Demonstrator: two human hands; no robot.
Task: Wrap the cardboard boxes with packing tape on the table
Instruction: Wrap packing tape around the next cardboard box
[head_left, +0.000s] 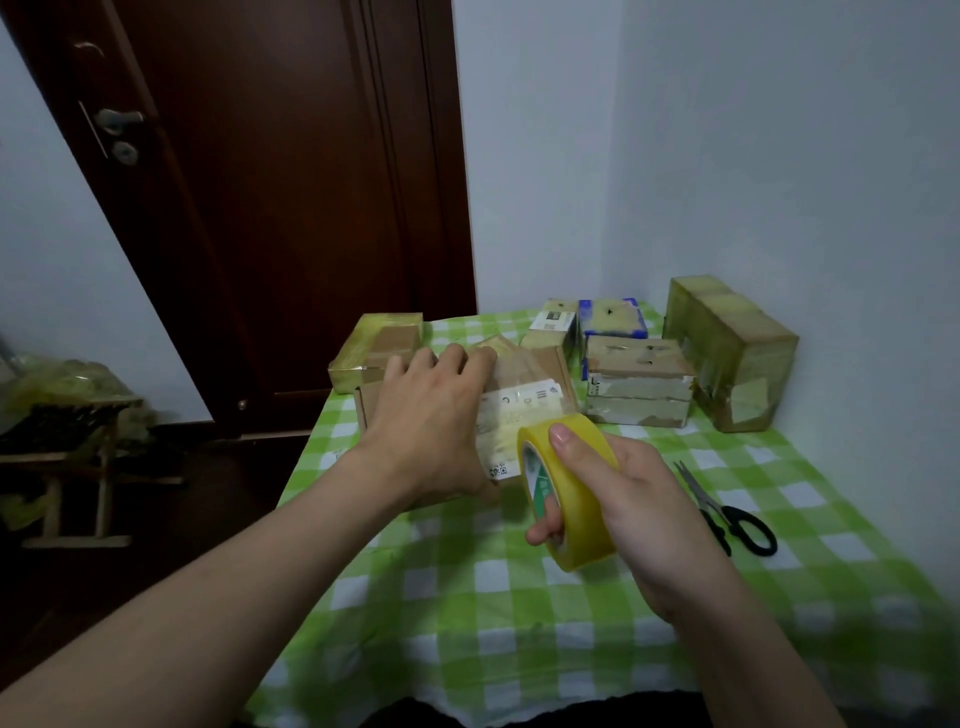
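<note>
Fingers (457, 361): left hand (431, 421) flat, hiding box (550, 366) top; right hand (639, 499) gripping tape roll (582, 514)

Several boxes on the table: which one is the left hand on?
The flat brown box with the white label, nearest the person: the left hand rests on its top. The others stand behind it; the right hand grips the tape roll.

You see glossy yellow plastic tape roll (576, 499), matt brown cardboard box (540, 374), checked cloth on the surface (519, 613), dark polished wooden door (291, 208).
</note>
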